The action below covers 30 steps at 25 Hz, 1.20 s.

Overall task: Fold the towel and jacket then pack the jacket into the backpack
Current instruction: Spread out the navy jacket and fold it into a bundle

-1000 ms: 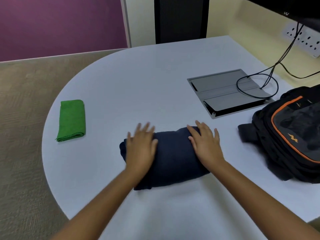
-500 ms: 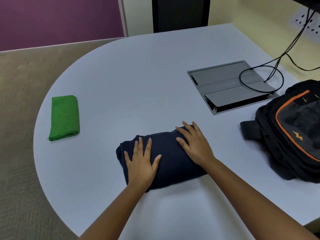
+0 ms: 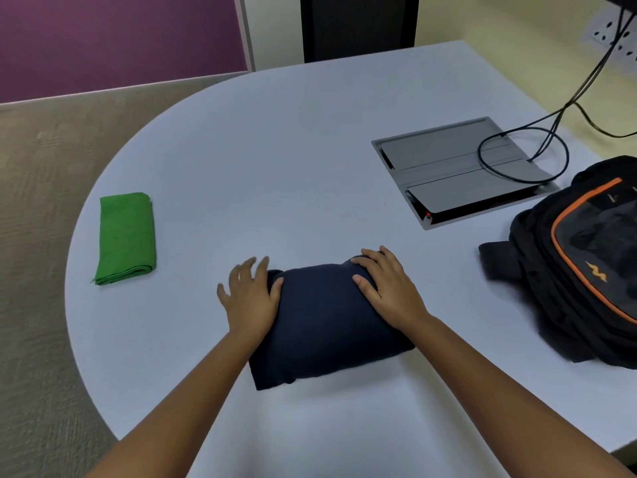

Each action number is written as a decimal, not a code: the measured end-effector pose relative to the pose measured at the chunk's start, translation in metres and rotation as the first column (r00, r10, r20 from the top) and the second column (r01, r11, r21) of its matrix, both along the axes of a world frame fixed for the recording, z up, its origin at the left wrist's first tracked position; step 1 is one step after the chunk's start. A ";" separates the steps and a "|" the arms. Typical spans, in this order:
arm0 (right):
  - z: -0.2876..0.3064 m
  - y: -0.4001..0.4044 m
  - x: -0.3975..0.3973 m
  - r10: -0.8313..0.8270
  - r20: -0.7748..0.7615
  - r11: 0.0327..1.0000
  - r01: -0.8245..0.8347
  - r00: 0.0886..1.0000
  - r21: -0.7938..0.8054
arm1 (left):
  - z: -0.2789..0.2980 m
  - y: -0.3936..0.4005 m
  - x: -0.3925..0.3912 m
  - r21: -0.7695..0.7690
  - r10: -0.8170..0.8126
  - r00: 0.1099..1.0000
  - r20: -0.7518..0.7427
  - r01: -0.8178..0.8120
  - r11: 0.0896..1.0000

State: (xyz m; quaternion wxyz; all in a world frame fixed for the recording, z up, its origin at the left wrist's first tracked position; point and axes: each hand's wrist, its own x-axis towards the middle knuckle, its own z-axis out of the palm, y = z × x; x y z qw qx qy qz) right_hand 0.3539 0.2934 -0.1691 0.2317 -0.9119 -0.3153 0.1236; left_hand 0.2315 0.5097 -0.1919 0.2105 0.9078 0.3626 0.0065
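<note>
The dark navy jacket [image 3: 324, 319] lies folded into a thick bundle on the white table [image 3: 275, 160], near its front edge. My left hand [image 3: 250, 300] rests flat on the bundle's left end, fingers spread and partly over the table. On the bundle's upper right part lies my right hand [image 3: 386, 289], palm down, fingers apart. The green towel [image 3: 125, 236] lies folded at the table's left edge. A black backpack [image 3: 586, 257] with orange trim lies on its back at the right, partly cut off by the frame.
A grey cable hatch [image 3: 448, 163] is set into the table behind the backpack, with black cables [image 3: 524, 153] looping over it up to the wall sockets. A black chair back [image 3: 358, 25] stands behind the table. Carpet lies beyond the rounded left edge.
My left hand has slid from the top of the jacket to its left end, with the fingers now past the edge. My right hand stays on the jacket's right side.
</note>
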 end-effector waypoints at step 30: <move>-0.002 -0.004 -0.064 -0.362 0.244 0.932 0.341 0.899 0.127 | 0.040 -0.036 -0.038 0.070 -0.339 0.914 0.224 0.332 0.941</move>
